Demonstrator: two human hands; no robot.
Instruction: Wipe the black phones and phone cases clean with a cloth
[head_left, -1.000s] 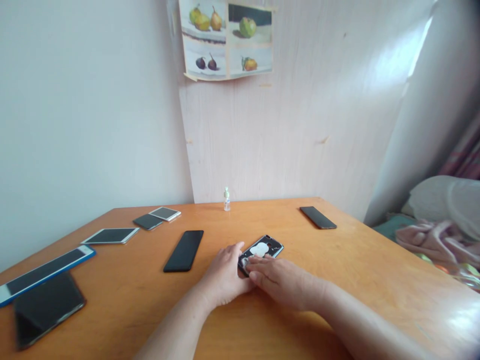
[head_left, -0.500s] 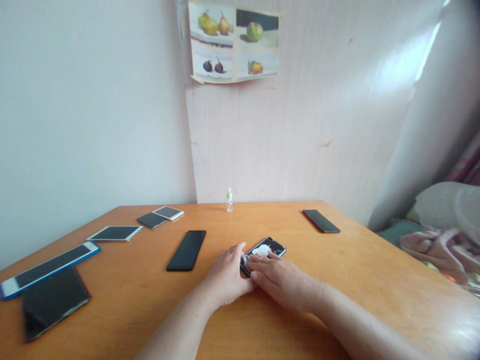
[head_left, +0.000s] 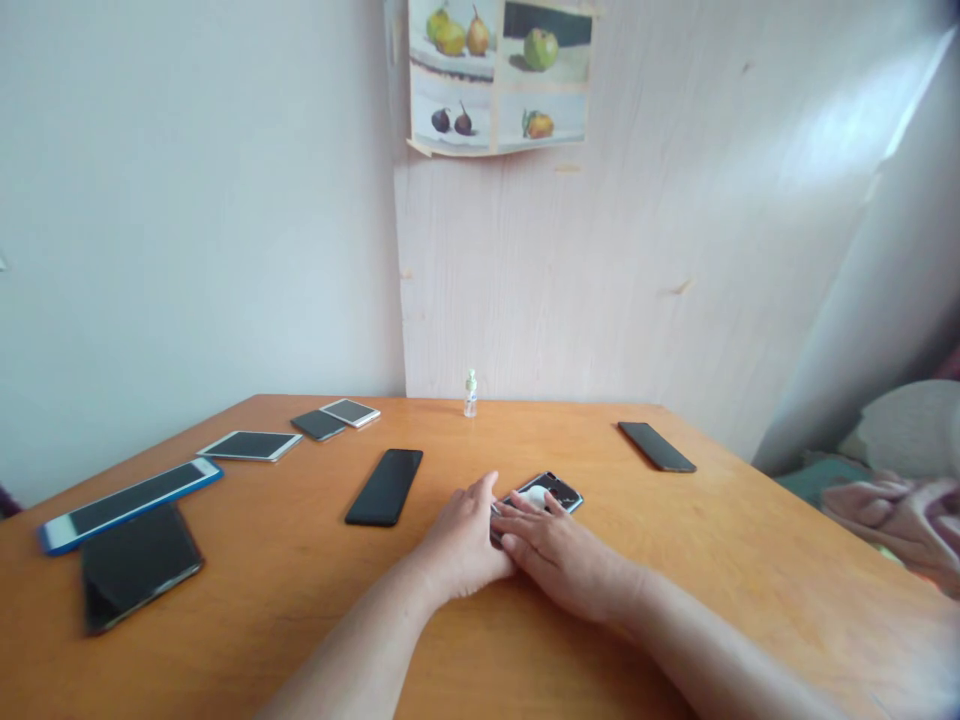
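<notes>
**Right fingers (head_left: pixel 525 522) slide up over the pad**

Forward goes the right hand (head_left: pixel 559 558) since a second ago, and its fingers now cover most of the white pad (head_left: pixel 537 493), which showed plainly before. The phone (head_left: pixel 564 493) has stayed put, flat on the table (head_left: pixel 675 570) at mid-table, just ahead of both hands.

The right hand lies flat with its fingers stretched out, pressing the pad onto the phone and not curled round it. The left hand (head_left: pixel 461 545) is flat and loose too. It sits against the phone's left edge and touches the right hand, clasping nothing.

A black phone (head_left: pixel 385 486) lies near on the left, and another (head_left: pixel 656 446) well apart on the right. A small bottle (head_left: pixel 470 393) stands upright at the back by the wall. Two tablets (head_left: pixel 249 445), (head_left: pixel 131 493) and a dark one (head_left: pixel 139 565) line the left side.
</notes>
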